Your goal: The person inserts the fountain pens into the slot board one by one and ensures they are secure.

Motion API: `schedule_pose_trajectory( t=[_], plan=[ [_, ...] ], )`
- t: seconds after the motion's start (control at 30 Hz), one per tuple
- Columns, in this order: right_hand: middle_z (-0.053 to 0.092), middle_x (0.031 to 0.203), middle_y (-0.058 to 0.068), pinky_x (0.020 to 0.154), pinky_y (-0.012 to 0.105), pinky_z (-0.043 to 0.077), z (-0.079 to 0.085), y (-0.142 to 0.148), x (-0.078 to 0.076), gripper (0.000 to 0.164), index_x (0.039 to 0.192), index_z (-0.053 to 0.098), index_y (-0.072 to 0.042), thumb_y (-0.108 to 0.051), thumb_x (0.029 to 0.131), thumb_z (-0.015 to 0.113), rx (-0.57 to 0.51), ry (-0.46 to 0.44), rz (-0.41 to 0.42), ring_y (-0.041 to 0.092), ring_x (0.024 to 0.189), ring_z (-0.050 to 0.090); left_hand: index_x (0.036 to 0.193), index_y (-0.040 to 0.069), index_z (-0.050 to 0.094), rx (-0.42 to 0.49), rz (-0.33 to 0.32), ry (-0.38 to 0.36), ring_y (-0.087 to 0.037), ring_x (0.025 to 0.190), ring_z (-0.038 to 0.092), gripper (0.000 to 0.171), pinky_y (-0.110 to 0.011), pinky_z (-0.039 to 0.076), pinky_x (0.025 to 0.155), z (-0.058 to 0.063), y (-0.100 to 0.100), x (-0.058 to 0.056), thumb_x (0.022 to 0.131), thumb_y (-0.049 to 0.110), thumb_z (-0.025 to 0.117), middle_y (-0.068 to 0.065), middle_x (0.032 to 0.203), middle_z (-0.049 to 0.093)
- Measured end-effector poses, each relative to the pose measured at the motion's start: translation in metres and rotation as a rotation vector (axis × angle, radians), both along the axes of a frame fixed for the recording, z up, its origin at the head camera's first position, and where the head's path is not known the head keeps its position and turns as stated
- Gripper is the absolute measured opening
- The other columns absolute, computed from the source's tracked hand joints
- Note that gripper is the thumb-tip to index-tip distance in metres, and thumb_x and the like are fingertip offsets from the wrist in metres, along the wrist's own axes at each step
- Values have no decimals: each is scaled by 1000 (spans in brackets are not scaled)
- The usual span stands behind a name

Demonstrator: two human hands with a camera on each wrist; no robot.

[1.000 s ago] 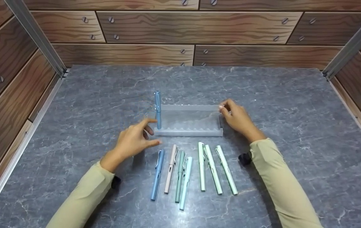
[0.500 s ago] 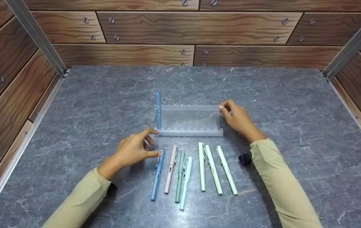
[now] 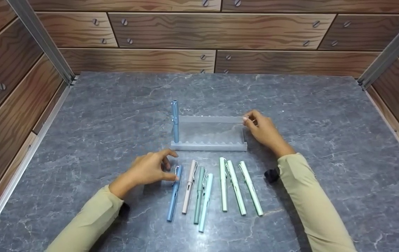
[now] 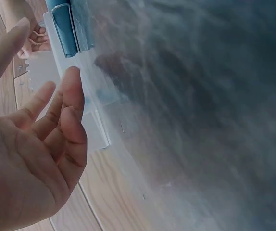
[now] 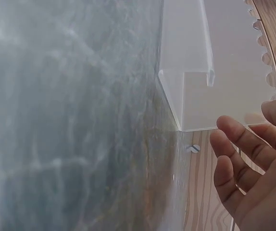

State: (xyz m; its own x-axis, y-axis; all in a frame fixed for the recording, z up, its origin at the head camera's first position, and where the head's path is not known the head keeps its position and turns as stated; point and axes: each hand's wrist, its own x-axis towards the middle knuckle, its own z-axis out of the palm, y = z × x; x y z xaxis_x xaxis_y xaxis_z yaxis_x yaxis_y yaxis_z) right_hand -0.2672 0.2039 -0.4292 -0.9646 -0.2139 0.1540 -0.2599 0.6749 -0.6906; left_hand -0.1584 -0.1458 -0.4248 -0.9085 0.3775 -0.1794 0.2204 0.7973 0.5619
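Observation:
A clear, frosted pen rack (image 3: 209, 147) with a notched front lip stands mid-table. One blue pen (image 3: 175, 120) leans in its leftmost notch. At the rack's back right corner, my right hand (image 3: 263, 130) pinches the edge between thumb and fingers. My left hand (image 3: 148, 168) hovers at the cap end of a darker blue pen (image 3: 174, 196) lying on the table, thumb over its clip and index finger held apart. In the left wrist view, the left palm (image 4: 27, 163) shows loosely bent fingers with nothing between them.
Right of the darker blue pen lie a pinkish-grey pen (image 3: 188, 189), a dark green pen (image 3: 199, 196) and a pale aqua pen (image 3: 205, 203). Farther right are three light green pens (image 3: 236, 189). Wood-patterned panels (image 3: 220, 31) wall the grey marbled table (image 3: 115, 105).
My left hand has moved back from the pen in the rack, toward me, to the cap end of the darker blue pen. The right hand and the rack have stayed in place.

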Motion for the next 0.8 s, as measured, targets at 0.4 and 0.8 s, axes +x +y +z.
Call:
schedule_pose_trajectory(
  t=[0.4, 0.8],
  plan=[
    [68, 99, 22, 87, 46, 51, -2, 0, -1, 21, 108, 57, 3, -16, 100, 50, -19, 12, 4, 35, 93, 65, 123, 24, 58, -45, -45, -56, -11, 68, 52, 66, -30, 41, 64, -5, 5, -4, 67, 47, 84, 8, 80, 60],
    [68, 98, 20, 86, 45, 50, -2, 1, -1, 22, 107, 58, 1, -18, 101, 50, -1, 21, -6, 33, 93, 65, 116, 21, 62, -61, -61, -49, -12, 67, 49, 58, -29, 39, 61, -6, 10, -4, 67, 45, 84, 6, 78, 58]
  ],
)
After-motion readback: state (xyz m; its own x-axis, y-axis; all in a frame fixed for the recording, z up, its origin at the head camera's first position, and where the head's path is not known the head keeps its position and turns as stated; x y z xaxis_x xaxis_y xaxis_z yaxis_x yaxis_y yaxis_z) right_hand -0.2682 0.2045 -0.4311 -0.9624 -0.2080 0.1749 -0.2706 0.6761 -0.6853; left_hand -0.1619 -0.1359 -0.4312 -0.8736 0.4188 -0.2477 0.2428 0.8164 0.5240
